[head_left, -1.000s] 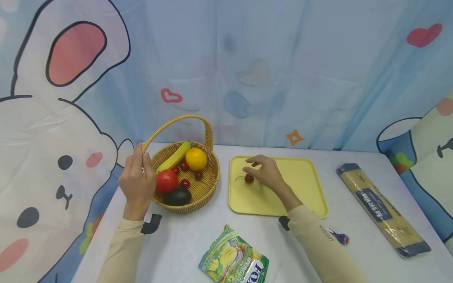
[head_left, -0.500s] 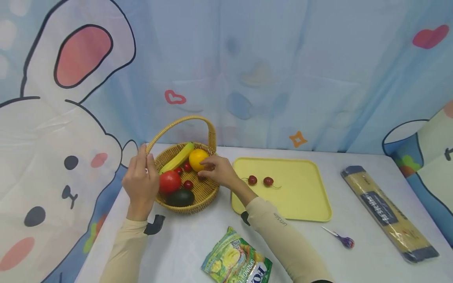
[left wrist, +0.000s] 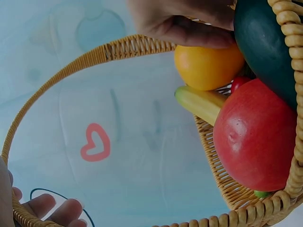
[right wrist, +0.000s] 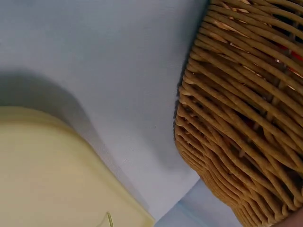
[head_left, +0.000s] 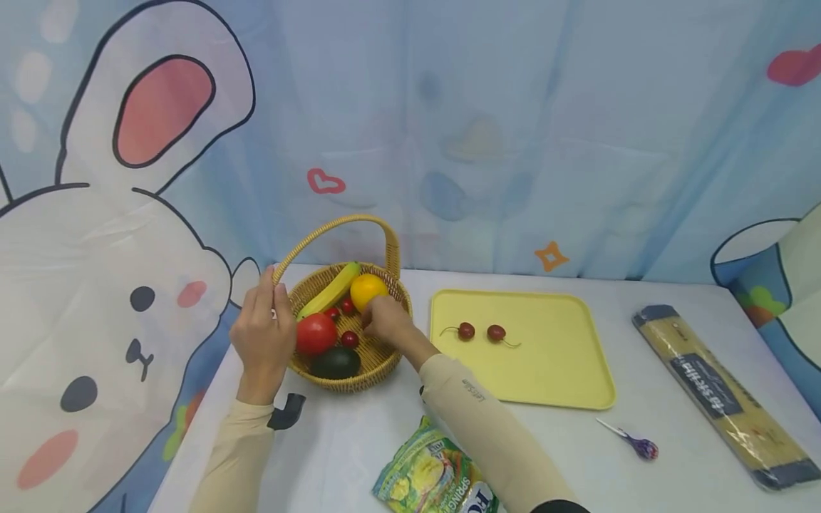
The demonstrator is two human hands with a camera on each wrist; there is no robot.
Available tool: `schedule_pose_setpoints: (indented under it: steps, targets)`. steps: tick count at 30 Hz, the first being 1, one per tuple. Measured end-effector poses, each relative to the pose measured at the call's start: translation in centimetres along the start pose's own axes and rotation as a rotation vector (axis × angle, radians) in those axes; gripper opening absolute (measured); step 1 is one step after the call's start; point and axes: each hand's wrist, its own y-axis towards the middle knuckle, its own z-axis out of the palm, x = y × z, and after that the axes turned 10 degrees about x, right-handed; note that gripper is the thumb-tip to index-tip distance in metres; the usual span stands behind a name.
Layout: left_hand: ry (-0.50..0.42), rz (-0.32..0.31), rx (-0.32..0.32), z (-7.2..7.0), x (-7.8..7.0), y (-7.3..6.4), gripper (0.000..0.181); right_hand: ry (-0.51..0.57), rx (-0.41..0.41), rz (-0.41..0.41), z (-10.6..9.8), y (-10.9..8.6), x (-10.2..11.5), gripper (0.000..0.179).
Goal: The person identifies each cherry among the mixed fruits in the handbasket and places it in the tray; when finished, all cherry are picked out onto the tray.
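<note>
My left hand point(head_left: 264, 331) grips the handle point(head_left: 333, 222) of a round wicker basket point(head_left: 349, 385) on its left side. My right hand point(head_left: 388, 322) reaches into the basket's right half, fingers bent downward beside the orange point(head_left: 368, 291). Its fingertips are over the spot where a dark cherry lay; that cherry is hidden, and I cannot tell whether it is pinched. Also in the basket are a banana point(head_left: 330, 291), a red round fruit point(head_left: 316, 333), a dark green avocado-like fruit point(head_left: 336, 363) and several cherries point(head_left: 349, 339). Two stemmed cherries point(head_left: 497, 333) lie on a yellow tray point(head_left: 545, 370).
A green food bag point(head_left: 423, 477) lies at the front, partly under my right forearm. A wrapped lollipop point(head_left: 641, 447) sits in front of the tray. A long spaghetti pack point(head_left: 718, 392) lies at the right. A printed curtain point(head_left: 481, 142) hangs behind the table.
My right hand has left a second cherry on the tray, moved left to the basket and dipped into it. My left hand stays on the handle. The head view has shifted slightly.
</note>
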Motion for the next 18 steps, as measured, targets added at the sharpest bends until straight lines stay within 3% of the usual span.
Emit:
schedule_pose_setpoints:
  steps: [4, 12, 18]
  targets:
    - [-0.001, 0.0, 0.001, 0.0, -0.2, 0.0, 0.034, -0.086, -0.006, -0.004, 0.3, 0.3, 0.1, 0.002]
    - [0.006, 0.001, -0.004, 0.0, -0.1, -0.1, 0.033, -0.215, -0.038, -0.008, 1.1, 1.2, 0.1, 0.016]
    - [0.009, -0.002, -0.003, 0.1, -0.1, -0.1, 0.034, -0.194, -0.034, -0.008, 1.4, 1.5, 0.1, 0.009]
